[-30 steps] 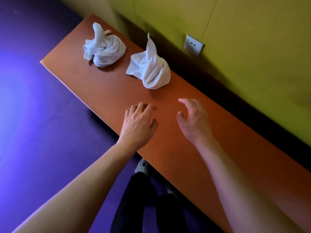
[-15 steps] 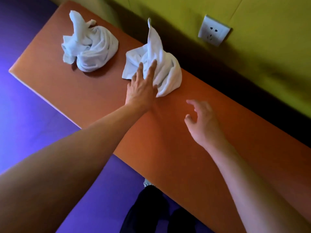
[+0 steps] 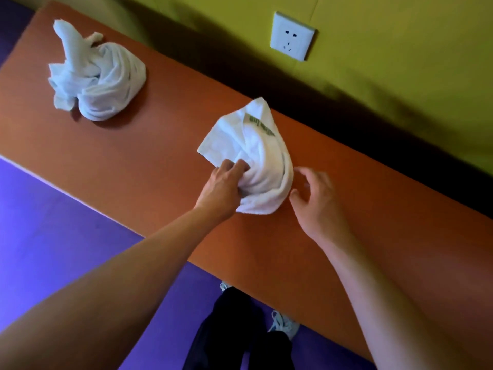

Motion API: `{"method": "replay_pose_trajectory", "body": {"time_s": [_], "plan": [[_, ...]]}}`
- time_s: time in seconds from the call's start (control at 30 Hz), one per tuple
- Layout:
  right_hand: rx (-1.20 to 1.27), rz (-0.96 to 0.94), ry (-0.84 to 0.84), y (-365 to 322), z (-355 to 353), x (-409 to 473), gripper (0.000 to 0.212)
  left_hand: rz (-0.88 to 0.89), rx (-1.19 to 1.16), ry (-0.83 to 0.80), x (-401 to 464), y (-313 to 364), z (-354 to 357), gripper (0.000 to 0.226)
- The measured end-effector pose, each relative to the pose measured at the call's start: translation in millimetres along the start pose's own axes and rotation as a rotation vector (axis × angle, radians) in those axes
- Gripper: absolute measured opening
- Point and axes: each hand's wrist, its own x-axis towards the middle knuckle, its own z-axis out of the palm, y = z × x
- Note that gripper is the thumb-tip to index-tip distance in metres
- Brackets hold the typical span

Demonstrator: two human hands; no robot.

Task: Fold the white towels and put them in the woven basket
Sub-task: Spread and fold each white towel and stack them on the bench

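Two crumpled white towels lie on a long orange table (image 3: 160,166). The nearer towel (image 3: 256,156), with a green label strip near its top, sits mid-table; my left hand (image 3: 224,188) grips its left side, fingers dug into the folds. My right hand (image 3: 317,201) hovers just right of this towel with fingers loosely curved, holding nothing. The second towel (image 3: 98,78) is bunched in a heap at the table's far left, untouched. No woven basket is in view.
A yellow-green wall with a white power socket (image 3: 292,36) runs behind the table, with a dark gap between them. The floor (image 3: 53,236) on my side is purple. My legs and shoes (image 3: 250,332) stand close to the table's near edge.
My left hand went from lying flat on the nearer towel to gripping it and has dragged it toward me. My right hand moved in close to the towel's right side.
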Motion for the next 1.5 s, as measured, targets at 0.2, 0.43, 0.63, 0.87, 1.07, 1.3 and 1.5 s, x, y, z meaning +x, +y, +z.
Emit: {"method": "replay_pose_trajectory", "body": {"time_s": [0.2, 0.43, 0.63, 0.87, 1.07, 1.3, 1.5], "plan": [[0.043, 0.013, -0.11, 25.5, -11.2, -23.1, 0.062, -0.013, -0.006, -0.167, -56.7, 28.4, 34.5, 0.052], [0.257, 0.057, -0.282, 51.9, -7.5, -52.2, 0.028, -0.141, -0.128, -0.133, -72.7, 72.9, 46.4, 0.049], [0.587, 0.256, -0.183, 63.6, -25.9, -66.5, 0.043, -0.2, -0.303, -0.027, -60.7, 107.0, 42.7, 0.005], [0.476, 0.004, -0.322, 56.1, -77.4, -82.6, 0.041, -0.066, -0.395, -0.209, -107.3, 154.0, 3.5, 0.016], [0.499, -0.095, -0.496, 28.0, -127.0, -124.0, 0.016, -0.12, -0.542, -0.06, -167.0, 192.7, -43.2, 0.03], [0.365, -0.177, -0.366, -0.3, -232.2, -180.7, 0.017, -0.02, -0.538, 0.314, -206.8, 259.2, -99.9, 0.041], [-0.268, 0.037, -0.086, 35.6, -283.8, -204.5, 0.022, 0.165, -0.388, 0.394, -225.7, 309.5, -138.9, 0.035]]}}
